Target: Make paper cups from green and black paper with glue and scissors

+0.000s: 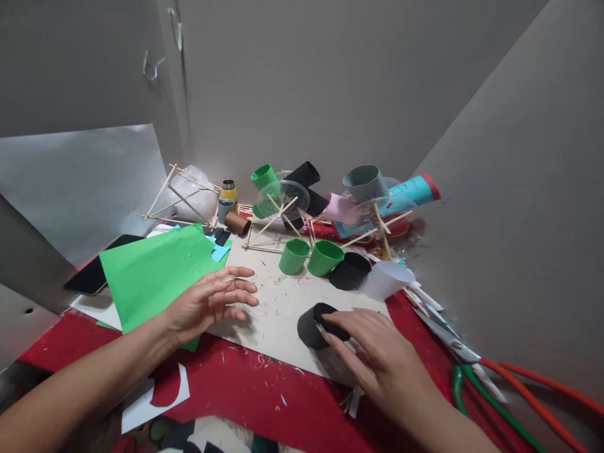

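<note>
My right hand [372, 349] pinches the rim of a short black paper tube [310, 328] standing on the pale board [268, 327]. My left hand [212, 299] hovers over the board's left part, fingers spread and holding nothing. Beyond my right hand, a row of short tubes runs across the board: a green one [293, 258], a second green one [323, 259], a black one [346, 274] and a white one [384, 281]. Left of my left hand lies a green sheet [151, 270].
Stick frames [172, 192] and clear plastic discs stand behind, with more tubes. A phone [89, 274] lies at the left. Scissors [455, 346] are at the right. A cut white scrap [160, 399] rests on the red cloth [245, 390] in front.
</note>
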A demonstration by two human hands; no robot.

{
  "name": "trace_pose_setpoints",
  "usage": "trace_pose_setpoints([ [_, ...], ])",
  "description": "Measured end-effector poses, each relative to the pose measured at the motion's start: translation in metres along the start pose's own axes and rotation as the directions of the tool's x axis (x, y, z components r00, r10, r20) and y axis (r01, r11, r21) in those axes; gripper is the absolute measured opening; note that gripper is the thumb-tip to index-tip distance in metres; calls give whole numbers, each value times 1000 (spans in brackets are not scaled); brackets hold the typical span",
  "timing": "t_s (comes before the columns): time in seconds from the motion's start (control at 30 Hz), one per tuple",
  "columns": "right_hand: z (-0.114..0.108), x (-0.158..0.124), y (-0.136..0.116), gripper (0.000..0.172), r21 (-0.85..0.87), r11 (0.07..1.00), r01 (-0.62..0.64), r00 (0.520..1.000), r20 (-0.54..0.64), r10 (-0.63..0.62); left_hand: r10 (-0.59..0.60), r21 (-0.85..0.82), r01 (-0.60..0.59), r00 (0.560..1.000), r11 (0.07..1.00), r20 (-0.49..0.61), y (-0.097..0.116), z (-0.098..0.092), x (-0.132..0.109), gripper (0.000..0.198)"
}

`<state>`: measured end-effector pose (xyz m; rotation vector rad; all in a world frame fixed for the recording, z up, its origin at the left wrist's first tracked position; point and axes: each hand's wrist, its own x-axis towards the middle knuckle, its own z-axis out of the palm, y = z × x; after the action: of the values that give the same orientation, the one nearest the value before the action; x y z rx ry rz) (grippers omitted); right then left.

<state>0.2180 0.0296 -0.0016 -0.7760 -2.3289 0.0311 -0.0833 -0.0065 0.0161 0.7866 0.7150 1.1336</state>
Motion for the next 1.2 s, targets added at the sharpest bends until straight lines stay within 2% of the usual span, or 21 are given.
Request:
trace_pose_setpoints([
  [0.13, -19, 0, -9, 16, 118, 991, -69, 995, -69, 78, 0, -32, 0, 1000, 999, -13, -4, -3, 3, 33],
  [0.2, -28, 1, -19, 15, 192, 969, -155, 976, -119, 180, 6, -46, -6, 1000, 999, -12, -5, -3, 4, 33],
  [0.27, -30, 5, -33, 10, 328, 902, -280, 940, -95, 326, 14, -52, -14, 1000, 999, -8, -6, -2, 4, 34],
  [0.3, -27, 8, -40, 10, 424, 836, -347, 916, -37, 399, 20, -54, -20, 1000, 998, -3, -7, 0, 4, 34],
  [0.37, -15, 16, -54, 20, 601, 606, -521, 834, 207, 512, 33, -61, -32, 999, 998, 15, -9, 3, 3, 35],
  [0.43, 2, 27, -64, 41, 705, 322, -632, 733, 409, 543, 43, -76, -40, 998, 996, 39, -11, 7, 1, 35],
  [0.47, 10, 32, -68, 51, 715, 223, -662, 699, 483, 528, 45, -84, -40, 998, 996, 52, -13, 10, -1, 35],
  [0.5, 18, 37, -72, 59, 711, 153, -687, 672, 540, 507, 47, -93, -41, 997, 995, 66, -14, 12, -2, 36],
  [0.57, 27, 44, -76, 61, 693, 115, -712, 655, 596, 465, 54, -102, -43, 993, 994, 103, -15, 14, -4, 39],
  [0.7, 33, 51, -78, 44, 709, 211, -673, 710, 538, 454, 60, -107, -45, 988, 993, 140, -17, 14, -7, 44],
  [0.87, 33, 54, -76, 37, 712, 309, -630, 753, 462, 468, 66, -166, -45, 990, 985, 125, -18, 11, -8, 44],
  [0.97, 34, 53, -75, 36, 678, 461, -572, 812, 389, 435, 50, -207, -22, 990, 978, 132, -20, 10, -8, 44],
  [1.1, 33, 46, -74, 30, 617, 689, -381, 923, 207, 325, 43, -276, 16, 978, 961, 204, -22, 9, -9, 45],
  [1.2, 29, 43, -73, 20, 523, 842, -132, 990, 33, 134, 41, -328, 59, 956, 943, 290, -23, 9, -11, 46],
])
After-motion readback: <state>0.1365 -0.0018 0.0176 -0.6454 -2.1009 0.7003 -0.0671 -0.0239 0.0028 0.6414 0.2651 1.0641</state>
